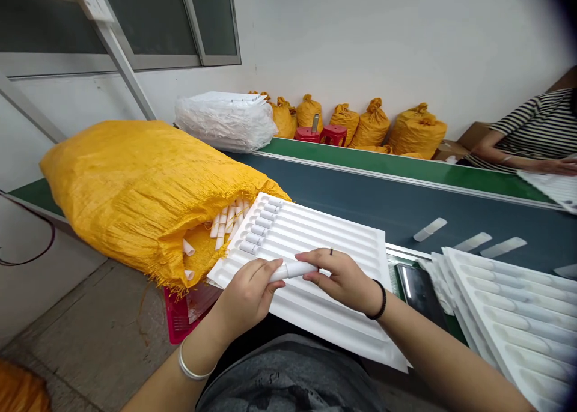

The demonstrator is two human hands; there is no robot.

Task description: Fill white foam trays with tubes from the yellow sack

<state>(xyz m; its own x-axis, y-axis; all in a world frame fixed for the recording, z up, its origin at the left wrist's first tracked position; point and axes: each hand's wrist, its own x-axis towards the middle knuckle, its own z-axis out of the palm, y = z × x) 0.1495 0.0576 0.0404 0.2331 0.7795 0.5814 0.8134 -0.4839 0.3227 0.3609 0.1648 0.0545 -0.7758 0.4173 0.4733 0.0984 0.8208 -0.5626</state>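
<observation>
Above a white grooved plastic tray [342,238], my left hand [252,292] and my right hand [336,280] hold a slim white tube [295,270] between them. The left fingers pinch its left part, which looks narrower, and the right fingers grip its right end. Several short white pieces with dark print [256,238] lie in the left ends of the tray's grooves. To the left, an orange-yellow woven sack [148,178] rests on its side with its mouth towards the tray. White tubes [225,223] show in that mouth.
A dark conveyor belt [342,187] with green edges runs behind the tray, carrying several white tubes [430,229]. Filled trays [518,316] are stacked at right beside a black phone [419,292]. A co-worker's arm [505,154] reaches over the far side. Tied sacks [369,124] stand along the wall.
</observation>
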